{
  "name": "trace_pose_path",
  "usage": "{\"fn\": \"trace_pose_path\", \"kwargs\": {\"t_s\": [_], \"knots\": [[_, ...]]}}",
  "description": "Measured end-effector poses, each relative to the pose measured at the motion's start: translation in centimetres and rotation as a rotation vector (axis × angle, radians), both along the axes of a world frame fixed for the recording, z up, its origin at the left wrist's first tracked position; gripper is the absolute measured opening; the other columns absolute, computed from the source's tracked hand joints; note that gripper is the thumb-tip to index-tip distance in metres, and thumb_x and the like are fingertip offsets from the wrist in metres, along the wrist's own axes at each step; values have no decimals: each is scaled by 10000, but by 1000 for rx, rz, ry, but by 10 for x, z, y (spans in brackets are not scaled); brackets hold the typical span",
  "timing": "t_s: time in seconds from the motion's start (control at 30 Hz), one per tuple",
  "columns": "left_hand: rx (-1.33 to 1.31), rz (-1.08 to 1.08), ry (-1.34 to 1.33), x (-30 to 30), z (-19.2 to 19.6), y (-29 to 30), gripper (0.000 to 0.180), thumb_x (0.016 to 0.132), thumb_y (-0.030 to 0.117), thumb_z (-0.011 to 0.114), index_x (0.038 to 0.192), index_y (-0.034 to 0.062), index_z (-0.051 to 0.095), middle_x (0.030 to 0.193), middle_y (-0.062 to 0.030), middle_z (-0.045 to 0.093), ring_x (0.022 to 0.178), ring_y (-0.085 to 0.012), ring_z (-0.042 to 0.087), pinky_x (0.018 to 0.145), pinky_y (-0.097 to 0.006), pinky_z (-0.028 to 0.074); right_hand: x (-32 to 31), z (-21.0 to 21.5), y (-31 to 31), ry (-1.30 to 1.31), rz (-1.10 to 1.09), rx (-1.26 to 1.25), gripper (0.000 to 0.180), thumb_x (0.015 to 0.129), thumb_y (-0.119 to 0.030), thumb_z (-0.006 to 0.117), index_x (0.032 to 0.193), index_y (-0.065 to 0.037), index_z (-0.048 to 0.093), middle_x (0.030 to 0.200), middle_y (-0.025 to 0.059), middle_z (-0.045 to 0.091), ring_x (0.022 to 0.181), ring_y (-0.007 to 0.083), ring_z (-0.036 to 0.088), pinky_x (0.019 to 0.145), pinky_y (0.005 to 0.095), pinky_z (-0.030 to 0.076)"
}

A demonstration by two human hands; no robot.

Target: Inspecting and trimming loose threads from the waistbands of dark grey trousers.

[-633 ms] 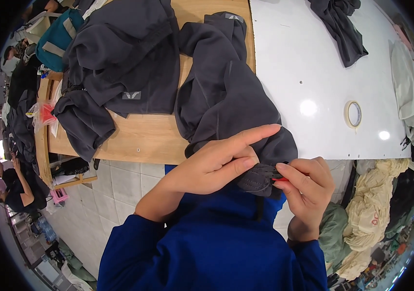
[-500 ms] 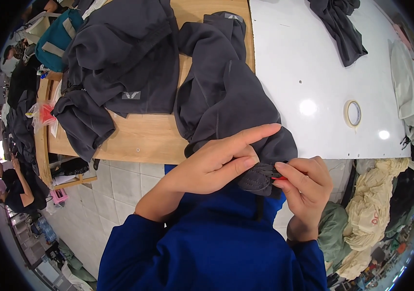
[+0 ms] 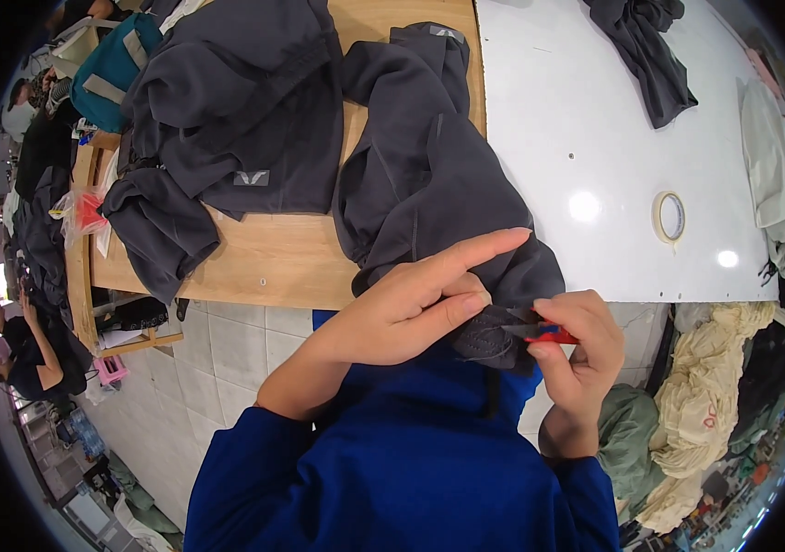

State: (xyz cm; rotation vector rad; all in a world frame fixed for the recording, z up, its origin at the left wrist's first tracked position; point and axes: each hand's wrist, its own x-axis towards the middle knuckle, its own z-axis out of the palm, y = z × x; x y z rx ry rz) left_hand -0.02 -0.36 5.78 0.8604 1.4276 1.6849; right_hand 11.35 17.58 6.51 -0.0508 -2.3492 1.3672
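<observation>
A dark grey garment [image 3: 438,193] runs from the wooden table over its near edge, its stitched end [image 3: 484,342] hanging in front of my body. My left hand [image 3: 411,308] grips that end between thumb and curled fingers, while the index finger points out straight to the right. In my right hand [image 3: 581,350] are small thread snips [image 3: 554,334] with red and blue on the handle, pinched between thumb and fingers. Their thin metal blade reaches left to the stitched fabric. Loose threads show at the stitching. The fingers beneath the cloth are hidden.
Another dark grey garment [image 3: 245,120] lies on the wooden tabletop [image 3: 264,262] at left. The white tabletop [image 3: 558,101] bears a tape roll [image 3: 669,217] and a dark garment [image 3: 646,60]. Cream cloth [image 3: 701,396] is heaped at right. People [image 3: 29,345] are at far left.
My right hand has turned slightly, so more of the snips' red and blue handle and the blade now show by the stitched end. My left hand keeps its hold.
</observation>
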Motion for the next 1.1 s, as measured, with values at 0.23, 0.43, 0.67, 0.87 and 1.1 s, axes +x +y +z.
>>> {"fn": "trace_pose_path", "kwargs": {"t_s": [0.23, 0.43, 0.67, 0.87, 1.1], "knots": [[0, 112, -13, 2, -5, 3, 573, 924, 0, 467, 1455, 29, 256, 675, 7, 493, 639, -46, 419, 598, -198, 334, -7, -11, -17, 156, 185, 182, 362, 592, -192, 823, 925, -99, 714, 548, 3, 407, 459, 156, 413, 429, 280, 309], [42, 162, 18, -6, -11, -7, 641, 914, 1, 489, 1474, 7, 176, 669, 24, 482, 617, -33, 403, 616, -185, 337, -2, -8, -22, 127, 575, 47, 221, 624, -234, 823, 761, -126, 688, 534, -8, 390, 442, 147, 418, 411, 275, 280], [74, 105, -25, -8, -10, -9, 793, 861, -20, 554, 1489, 15, 70, 791, 2, 639, 695, -27, 491, 724, -166, 382, 20, -18, -1, -18, 217, -421, 609, 610, -371, 823, 1069, -15, 638, 676, 51, 556, 538, 166, 505, 503, 246, 391], [94, 81, -22, -11, -9, -7, 858, 822, -50, 582, 1486, 3, 40, 858, -12, 676, 726, -33, 512, 774, -180, 383, 10, -15, -1, -2, -5, -22, 396, 674, -147, 719, 1043, -10, 674, 792, 87, 602, 640, 186, 529, 583, 255, 412], [146, 110, 13, -6, -14, -8, 905, 831, -10, 618, 1483, 9, -8, 887, -37, 695, 710, -51, 511, 766, -188, 379, 8, -16, 1, 41, 29, 157, 385, 663, -192, 734, 1023, -56, 703, 769, 53, 604, 621, 193, 502, 569, 289, 386]]}}
